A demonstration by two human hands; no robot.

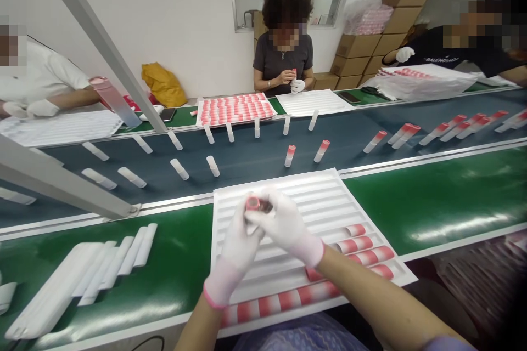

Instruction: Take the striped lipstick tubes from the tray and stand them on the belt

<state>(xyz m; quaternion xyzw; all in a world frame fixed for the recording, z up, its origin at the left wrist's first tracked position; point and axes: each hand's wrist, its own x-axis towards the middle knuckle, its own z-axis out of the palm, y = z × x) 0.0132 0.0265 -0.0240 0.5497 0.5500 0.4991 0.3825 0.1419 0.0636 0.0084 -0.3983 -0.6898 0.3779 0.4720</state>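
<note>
Gloved in white with a pink cuff, my left hand (241, 238) is wrapped round a small red-rimmed tube (252, 202), its open end facing up. My right hand (286, 225), in a matching glove, closes on the same tube from the right, thumb against it. A dark patch between the fingers is too small to make out. Both hands are above a white ridged tray (315, 181). In its near grooves lie several red-and-white tubes (269, 306), with more under my right forearm. The tube's lower part is hidden by my fingers.
Beyond the tray, a dark conveyor belt (251, 167) carries upright white tubes (213, 166) and red-topped tubes (290, 156). White tubes (135, 248) lie at left on the green bench (177, 263). A metal post (102, 38) rises at left. Co-workers sit opposite, near a filled tray (234, 109).
</note>
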